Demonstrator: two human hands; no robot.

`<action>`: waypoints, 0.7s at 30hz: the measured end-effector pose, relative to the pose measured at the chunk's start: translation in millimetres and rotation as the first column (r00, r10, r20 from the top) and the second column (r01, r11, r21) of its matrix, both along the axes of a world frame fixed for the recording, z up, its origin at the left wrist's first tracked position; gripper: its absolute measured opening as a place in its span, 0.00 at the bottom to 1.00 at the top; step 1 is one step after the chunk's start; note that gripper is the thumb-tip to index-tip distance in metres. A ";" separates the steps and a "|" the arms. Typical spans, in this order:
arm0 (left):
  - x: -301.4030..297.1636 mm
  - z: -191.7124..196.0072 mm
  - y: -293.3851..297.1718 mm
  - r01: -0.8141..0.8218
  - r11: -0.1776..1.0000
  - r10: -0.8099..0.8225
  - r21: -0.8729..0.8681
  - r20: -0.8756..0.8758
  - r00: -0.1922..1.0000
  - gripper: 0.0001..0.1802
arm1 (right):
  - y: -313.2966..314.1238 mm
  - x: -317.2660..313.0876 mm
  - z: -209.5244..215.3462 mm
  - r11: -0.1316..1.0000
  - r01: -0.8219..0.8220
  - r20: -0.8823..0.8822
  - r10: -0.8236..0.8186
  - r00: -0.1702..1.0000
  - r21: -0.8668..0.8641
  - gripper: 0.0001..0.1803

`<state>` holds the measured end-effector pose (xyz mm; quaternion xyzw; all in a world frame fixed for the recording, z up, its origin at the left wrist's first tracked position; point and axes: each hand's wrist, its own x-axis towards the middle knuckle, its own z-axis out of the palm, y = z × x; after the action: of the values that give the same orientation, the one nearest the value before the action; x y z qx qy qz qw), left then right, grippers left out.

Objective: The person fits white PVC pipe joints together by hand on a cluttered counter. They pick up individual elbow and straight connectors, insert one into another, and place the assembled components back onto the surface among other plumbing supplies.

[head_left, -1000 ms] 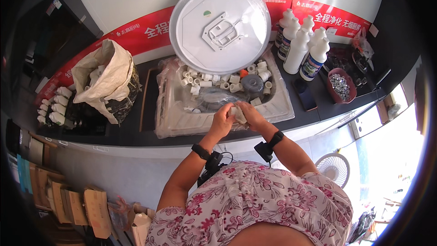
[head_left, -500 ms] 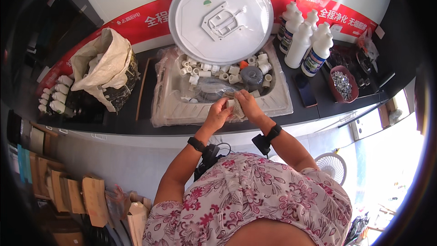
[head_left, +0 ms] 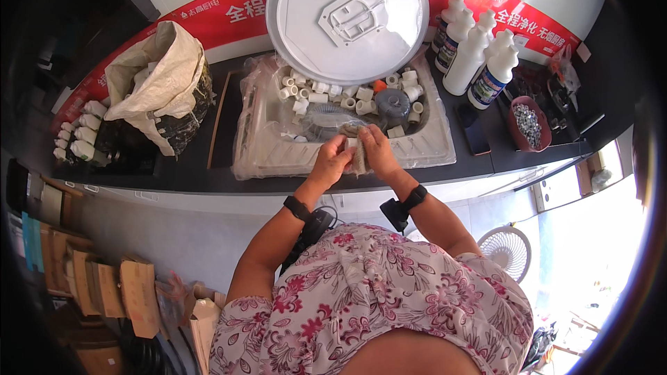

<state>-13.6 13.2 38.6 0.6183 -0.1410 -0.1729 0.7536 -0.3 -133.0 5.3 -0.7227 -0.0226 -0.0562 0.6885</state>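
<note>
Over the sink's (head_left: 432,154) front edge, the left hand (head_left: 331,162) pinches a white fitting (head_left: 351,143); the right hand (head_left: 380,153) grips a cloth (head_left: 359,161), now hanging straighter, so wiping seems to continue.

The left hand (head_left: 331,160) and right hand (head_left: 379,153) partly hide a beige item (head_left: 359,160) (too small to identify), the white disc (head_left: 396,35) cropped above.

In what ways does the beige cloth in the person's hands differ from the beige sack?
The beige cloth is small; the beige sack is far larger. The cloth is held between the left hand and right hand; the sack stands on the counter, touched by neither. Both share a beige colour.
</note>
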 end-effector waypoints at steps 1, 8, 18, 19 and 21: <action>-1.3 2.3 -2.1 -0.006 1.000 0.005 0.023 0.035 0.999 0.10 | -4.2 1.7 -6.8 0.991 -0.045 -0.049 0.052 0.997 0.127 0.17; -2.4 12.1 -8.8 -0.185 0.983 0.185 -0.003 0.051 0.981 0.15 | -5.9 -14.6 36.1 0.991 -0.096 -0.048 0.092 0.995 -0.090 0.18; -5.4 -0.2 -29.6 -0.132 0.991 0.132 0.024 -0.026 0.991 0.13 | -31.1 -3.4 8.5 0.922 0.007 0.134 0.049 0.990 -0.386 0.15; -5.5 0.2 -29.8 -0.116 0.992 0.117 0.059 -0.026 0.993 0.14 | -33.2 -2.4 1.1 0.966 -0.020 0.009 0.023 1.000 -0.259 0.15; -0.1 -3.0 -27.4 -0.140 0.990 0.141 0.014 -0.031 0.990 0.14 | -28.7 -5.4 14.1 0.976 -0.050 0.022 0.056 0.998 -0.213 0.16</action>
<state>-13.6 -14.2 35.6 0.6283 -0.0841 -0.1301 0.7624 -5.8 -161.7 19.4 -0.7902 -0.0573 -0.0452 0.6084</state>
